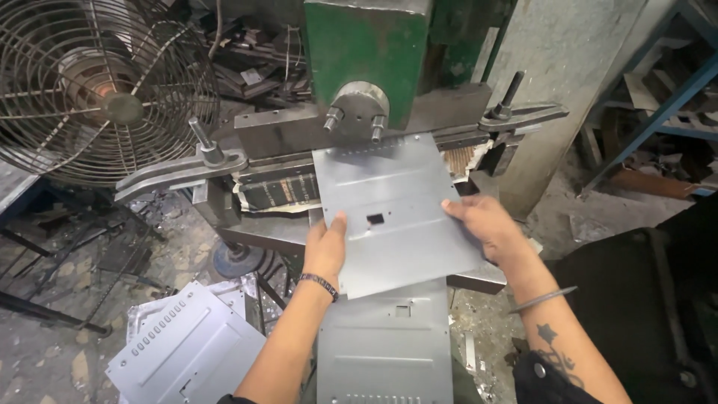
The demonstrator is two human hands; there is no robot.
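Both hands hold one flat grey metal sheet (393,209) at the green press (366,45). The left hand (327,251) grips the sheet's near left edge, thumb lying on top and pointing toward the machine, with a dark beaded bracelet (320,284) at the wrist. The right hand (486,224) clasps the right edge, fingers spread over the top face; a thin metal bangle (542,299) sits on that forearm, and a dark tattoo (553,352) shows below it. The sheet lies slightly skewed, its far edge tucked under the press head just beneath two round pins (355,120), and a small dark rectangular cutout (375,219) shows near its middle. Its near edge overhangs a second, similar panel (385,344) lying below it toward the person. On the floor to the left, another punched panel (183,348) rests on what seems to be a small stack, though the lower sheets are mostly hidden. A round wire-caged fan (97,86) stands at the upper left, well apart from the hands, and long clamp arms (176,172) reach out on both sides of the press bed.
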